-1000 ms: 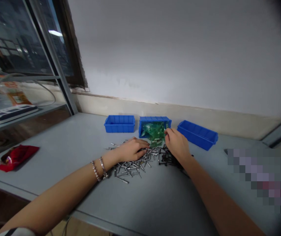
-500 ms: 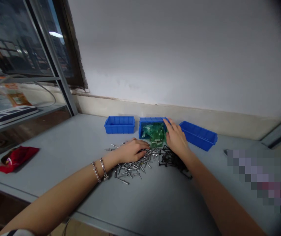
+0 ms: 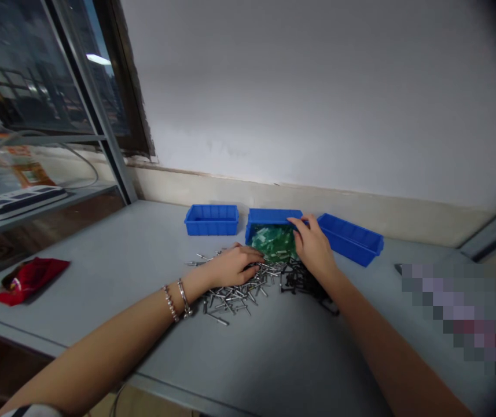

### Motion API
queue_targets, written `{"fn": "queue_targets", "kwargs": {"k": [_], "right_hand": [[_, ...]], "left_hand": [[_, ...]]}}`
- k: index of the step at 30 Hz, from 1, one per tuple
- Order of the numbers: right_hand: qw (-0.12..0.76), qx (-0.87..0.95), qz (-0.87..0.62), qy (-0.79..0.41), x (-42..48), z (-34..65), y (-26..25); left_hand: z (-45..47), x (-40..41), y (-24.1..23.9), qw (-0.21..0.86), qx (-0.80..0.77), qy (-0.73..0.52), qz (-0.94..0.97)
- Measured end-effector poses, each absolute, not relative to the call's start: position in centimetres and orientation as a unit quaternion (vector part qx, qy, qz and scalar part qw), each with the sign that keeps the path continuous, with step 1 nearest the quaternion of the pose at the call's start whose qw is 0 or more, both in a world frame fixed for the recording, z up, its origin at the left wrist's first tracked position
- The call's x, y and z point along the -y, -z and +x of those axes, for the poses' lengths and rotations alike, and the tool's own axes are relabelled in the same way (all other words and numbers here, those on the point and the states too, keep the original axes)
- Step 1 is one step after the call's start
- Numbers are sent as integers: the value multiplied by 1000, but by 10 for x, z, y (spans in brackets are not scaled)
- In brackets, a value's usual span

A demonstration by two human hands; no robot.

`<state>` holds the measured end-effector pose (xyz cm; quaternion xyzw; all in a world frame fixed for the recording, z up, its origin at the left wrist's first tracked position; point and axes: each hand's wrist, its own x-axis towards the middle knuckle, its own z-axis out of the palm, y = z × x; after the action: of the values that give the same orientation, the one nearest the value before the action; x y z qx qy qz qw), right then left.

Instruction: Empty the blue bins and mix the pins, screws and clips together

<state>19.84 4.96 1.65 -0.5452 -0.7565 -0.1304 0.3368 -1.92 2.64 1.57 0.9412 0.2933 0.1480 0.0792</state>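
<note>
A blue plastic bin stands tipped forward on its side, its opening facing me. Green translucent pieces lie in its mouth and spill out at the front. My right hand grips the bin's upper right edge, fingers on top and thumb lower down. My left hand rests palm down over a pile of silver pop rivets, thumb apart from the fingers and nothing visibly held. Beside the rivets, partly under my right wrist, is a heap of black screw-like pieces.
A second blue bin sits upright at the left, and a third blue bin stands angled at the right, near the wall. A red packet lies on the left of the grey table. Metal shelving borders the left side.
My right hand has tipped the middle bin further forward, so more of its outer side faces up. The left hand stays where it was on the rivets.
</note>
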Motion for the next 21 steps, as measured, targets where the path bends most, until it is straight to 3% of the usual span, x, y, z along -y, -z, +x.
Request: {"fn": "queue_targets", "kwargs": {"k": [14, 21], "right_hand": [[336, 744, -541, 202, -40, 198, -16], [282, 779, -520, 208, -39, 201, -20]], "left_hand": [[-18, -27, -15, 38, -323, -159, 932], [-18, -26, -18, -6, -354, -189, 916]]}}
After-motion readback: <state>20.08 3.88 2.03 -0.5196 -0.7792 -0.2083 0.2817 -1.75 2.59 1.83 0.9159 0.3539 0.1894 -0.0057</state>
